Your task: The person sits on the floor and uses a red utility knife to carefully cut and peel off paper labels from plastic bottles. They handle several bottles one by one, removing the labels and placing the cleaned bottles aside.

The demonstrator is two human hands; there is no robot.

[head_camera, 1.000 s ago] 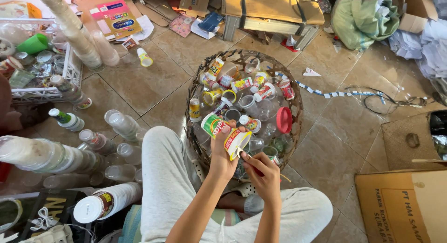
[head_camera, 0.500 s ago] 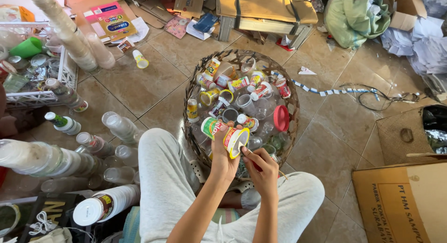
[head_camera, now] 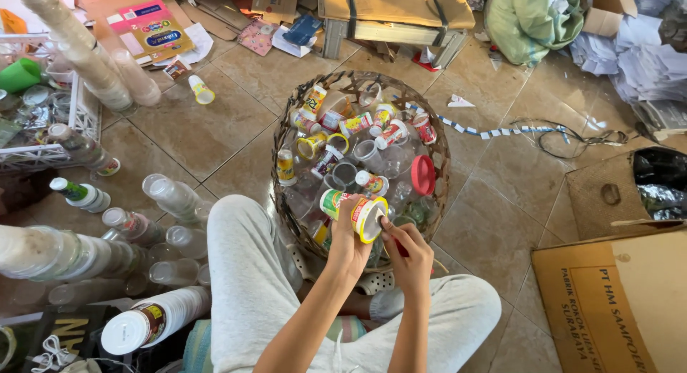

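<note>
Left hand [head_camera: 348,237] clamped on labelled cup [head_camera: 354,210]; right hand [head_camera: 408,253] pinching at lid rim, red tool tucked below. Risk: slipping, dropping cup into basket [head_camera: 283,201].

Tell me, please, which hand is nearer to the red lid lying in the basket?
Right. The right hand is just below and left of the red lid; the left hand, gripping the labelled cup, is farther left.

Labelled cup [head_camera: 356,211] above woven basket [head_camera: 438,140]
</note>
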